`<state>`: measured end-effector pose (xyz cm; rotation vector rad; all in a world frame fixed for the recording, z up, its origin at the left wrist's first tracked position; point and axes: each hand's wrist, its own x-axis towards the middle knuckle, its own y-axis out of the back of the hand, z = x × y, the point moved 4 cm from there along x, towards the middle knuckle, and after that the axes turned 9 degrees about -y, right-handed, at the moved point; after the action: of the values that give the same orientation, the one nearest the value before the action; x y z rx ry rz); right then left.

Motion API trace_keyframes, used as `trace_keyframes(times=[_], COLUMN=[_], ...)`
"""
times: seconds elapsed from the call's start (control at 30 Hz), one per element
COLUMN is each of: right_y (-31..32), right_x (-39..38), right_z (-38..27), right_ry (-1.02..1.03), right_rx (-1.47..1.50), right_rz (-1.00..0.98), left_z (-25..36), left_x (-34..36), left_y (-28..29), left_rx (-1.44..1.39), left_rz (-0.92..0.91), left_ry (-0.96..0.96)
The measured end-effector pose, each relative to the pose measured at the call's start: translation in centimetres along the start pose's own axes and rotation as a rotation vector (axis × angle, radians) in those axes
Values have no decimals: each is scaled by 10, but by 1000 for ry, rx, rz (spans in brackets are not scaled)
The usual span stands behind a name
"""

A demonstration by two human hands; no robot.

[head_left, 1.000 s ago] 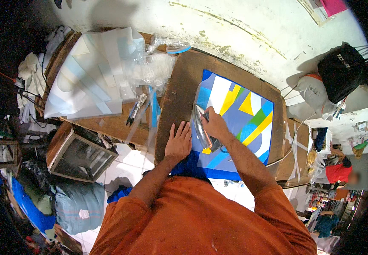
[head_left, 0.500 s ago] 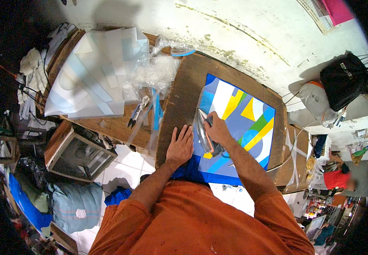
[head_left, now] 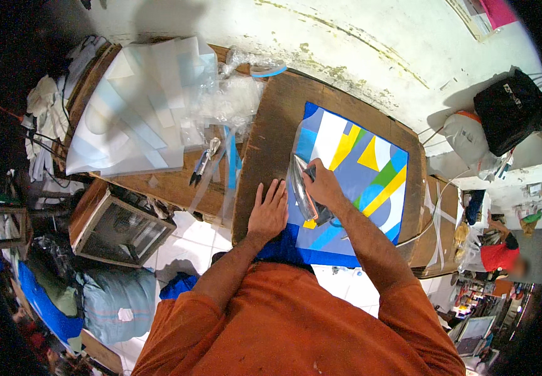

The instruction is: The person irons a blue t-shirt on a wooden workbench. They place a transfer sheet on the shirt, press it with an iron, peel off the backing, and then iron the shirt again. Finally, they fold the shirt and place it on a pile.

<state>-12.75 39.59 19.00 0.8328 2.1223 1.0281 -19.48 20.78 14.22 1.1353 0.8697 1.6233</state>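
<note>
Head view | my right hand [head_left: 325,188] wraps the handle of the silver iron [head_left: 303,190], at left side of patterned panel [head_left: 347,149] | my left hand [head_left: 269,212] flat, fingers extended, on brown board [head_left: 272,128], left of iron | pale sheets [head_left: 139,128] far left.

Bright light whitens the wall [head_left: 371,41] beyond the far edge of the bench [head_left: 269,135] and the floor tiles [head_left: 346,291] below its near edge. A soft shadow [head_left: 169,19] falls on the wall; the metal iron [head_left: 302,188] glints. Edges bow toward a black, grainy rim.
</note>
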Motion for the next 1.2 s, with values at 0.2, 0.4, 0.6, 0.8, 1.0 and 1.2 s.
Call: trace_keyframes(times=[0.2,0.4,0.6,0.8,1.0,1.2], right_y=[0,9,37,24,-2,-7], right_x=[0,-3,-4,-11,-6,-1], right_z=[-2,-3,5,-2,-7,-3], right_ry=[-25,-79,-133,-45,32,-10], right_rx=[-4,102,281,126,71,29], right_rz=[-4,-114,-136,30,58,40], left_z=[-1,-1,-3,-3,-3,-2], left_x=[1,1,1,1,2,2], left_y=[0,-8,-8,-7,-4,-3], left_rx=[4,56,38,30,8,56], left_rz=[6,-93,-114,-106,-124,-123], left_ry=[0,17,21,15,22,3])
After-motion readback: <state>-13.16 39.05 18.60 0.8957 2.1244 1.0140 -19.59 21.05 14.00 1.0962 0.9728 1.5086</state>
